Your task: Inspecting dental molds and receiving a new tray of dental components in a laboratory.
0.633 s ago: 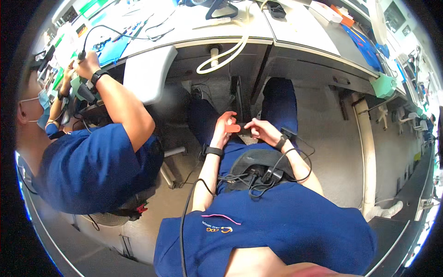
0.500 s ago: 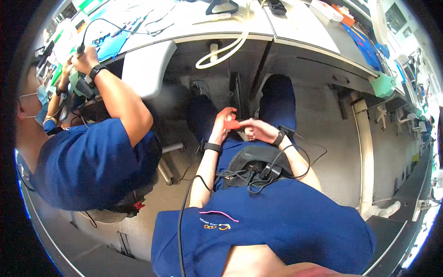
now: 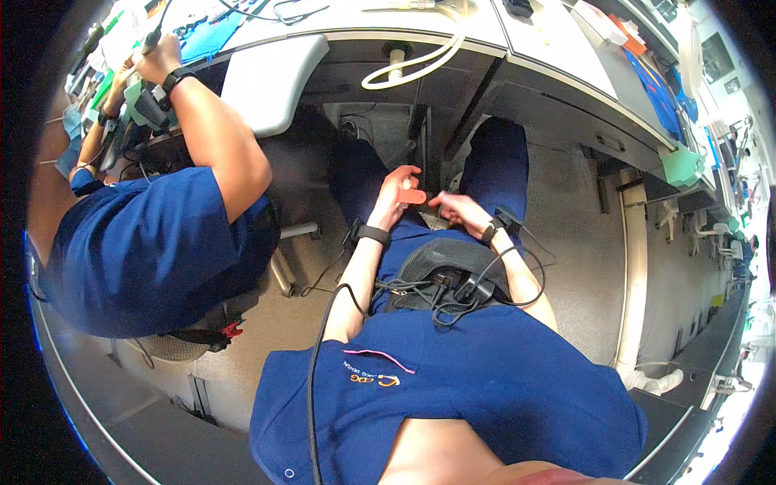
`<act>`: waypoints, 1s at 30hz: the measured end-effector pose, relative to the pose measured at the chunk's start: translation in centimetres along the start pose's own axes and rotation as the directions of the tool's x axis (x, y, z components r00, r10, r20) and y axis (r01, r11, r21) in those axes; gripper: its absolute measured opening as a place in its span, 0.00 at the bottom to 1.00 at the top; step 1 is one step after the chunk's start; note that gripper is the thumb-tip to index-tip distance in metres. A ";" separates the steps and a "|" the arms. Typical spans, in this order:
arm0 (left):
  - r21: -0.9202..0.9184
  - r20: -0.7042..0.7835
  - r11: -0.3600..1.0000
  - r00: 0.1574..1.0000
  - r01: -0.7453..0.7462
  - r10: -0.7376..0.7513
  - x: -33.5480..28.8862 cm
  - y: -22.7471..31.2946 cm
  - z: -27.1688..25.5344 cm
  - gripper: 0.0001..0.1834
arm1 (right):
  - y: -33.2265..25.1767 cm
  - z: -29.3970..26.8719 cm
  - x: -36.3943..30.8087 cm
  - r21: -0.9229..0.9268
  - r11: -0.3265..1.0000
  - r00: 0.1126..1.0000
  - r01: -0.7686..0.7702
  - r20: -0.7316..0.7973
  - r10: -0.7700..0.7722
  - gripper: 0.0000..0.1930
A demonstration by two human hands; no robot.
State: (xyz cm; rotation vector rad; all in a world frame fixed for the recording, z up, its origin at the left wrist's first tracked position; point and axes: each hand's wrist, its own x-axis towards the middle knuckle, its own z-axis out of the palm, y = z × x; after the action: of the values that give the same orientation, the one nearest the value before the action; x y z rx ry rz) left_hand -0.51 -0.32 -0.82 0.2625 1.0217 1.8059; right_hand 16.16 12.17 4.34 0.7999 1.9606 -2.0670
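My left hand (image 3: 394,196) is closed around a small flat orange-pink piece with a rounded end (image 3: 411,196), which sticks out toward the right over my lap. Its exact kind I cannot make out. Just to the right, a small gap away from the piece, my right hand (image 3: 463,212) has its index finger stretched out and the others loosely bent, slightly blurred. I see nothing in it. Both wrists wear black bands with small devices. A black mesh pouch (image 3: 420,265) with several cables lies at my waist below the hands.
A workbench edge (image 3: 582,69) runs across the front above my knees, with a looped pale hose (image 3: 440,58) hanging from it. At left, a co-worker's arm (image 3: 222,133) reaches to the bench beside a light grey panel (image 3: 271,85). A pale pipe (image 3: 633,283) stands at right.
My right hand has drawn back to the right from the orange-pink piece, leaving a gap. The piece stays in my left hand. The whole view has shifted slightly.
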 end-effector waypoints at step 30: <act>-0.014 -0.010 1.000 1.000 -0.026 0.025 -0.3 -0.1 0.2 0.14 | -0.4 0.1 -1.1 0.599 0.792 0.836 0.119 0.370 -0.406 0.21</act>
State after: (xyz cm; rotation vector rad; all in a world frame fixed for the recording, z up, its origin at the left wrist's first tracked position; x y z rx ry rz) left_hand -0.18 -0.42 -0.72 0.2596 1.0158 1.8383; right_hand 16.81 11.85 5.24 0.0144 1.2579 -2.7269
